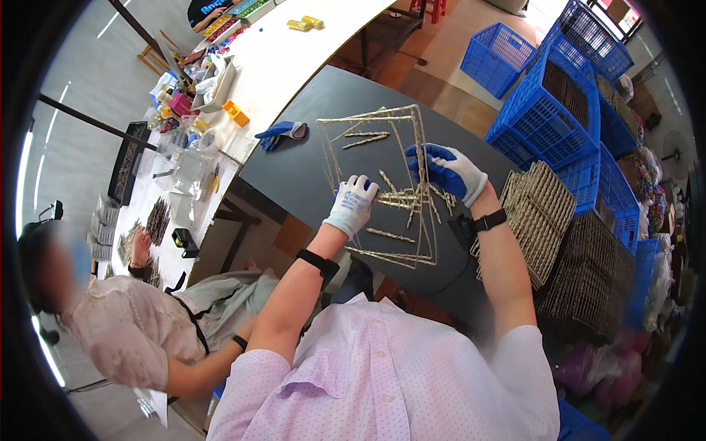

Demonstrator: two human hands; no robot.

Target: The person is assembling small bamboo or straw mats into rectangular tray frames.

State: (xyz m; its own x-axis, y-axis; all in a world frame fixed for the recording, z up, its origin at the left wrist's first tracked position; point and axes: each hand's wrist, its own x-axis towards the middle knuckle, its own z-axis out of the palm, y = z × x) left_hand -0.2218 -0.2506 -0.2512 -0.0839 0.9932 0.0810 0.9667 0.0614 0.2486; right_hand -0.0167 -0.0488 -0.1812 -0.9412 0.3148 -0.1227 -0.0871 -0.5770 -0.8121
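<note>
Both of my hands wear white gloves with blue palms. My left hand [351, 204] is closed at the near-left side of a pale, twisted rectangular frame [421, 123], fingers curled down. My right hand [450, 173] has its fingers round the right side of this frame. The frame looks doubled, with several thin bars overlapping, and is held over a dark grey table [290, 173]. Beneath and inside it lie short twisted sticks [391, 235], several of them bunched between my hands. What exactly sits under my left fingers is hidden.
A spare blue glove [281, 134] lies at the table's left edge. At right stand piled twisted frames [531, 217], darker stacked frames [588, 275] and blue crates [548, 110]. A co-worker [132, 323] sits at left by a white table [276, 66] crowded with boxes and supplies.
</note>
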